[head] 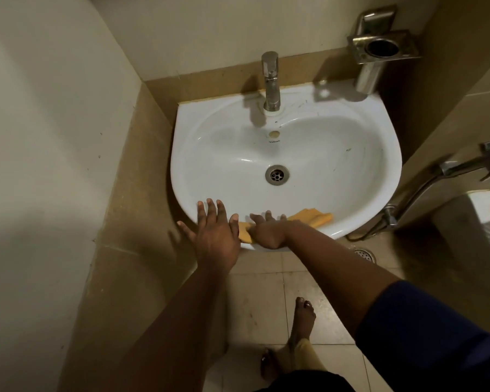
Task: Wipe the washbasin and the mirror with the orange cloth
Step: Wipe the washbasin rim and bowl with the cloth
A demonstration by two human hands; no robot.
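Note:
The white washbasin [337, 154] hangs on the wall in the middle of the view, with a steel tap [271, 80] at the back and a drain [277, 174] in the bowl. The orange cloth [314, 217] lies along the basin's near rim. My right hand [266, 230] presses flat on the cloth's left part, fingers spread over it. My left hand [214, 232] rests beside it on the front-left rim, fingers apart, holding nothing. The mirror is out of view.
A steel holder [384, 49] is fixed to the wall at the back right. A hand shower on a hose [447, 171] hangs at the right, beside a white cistern [487, 219]. A floor drain [365, 253] lies under the basin. Bare feet stand on the tiles.

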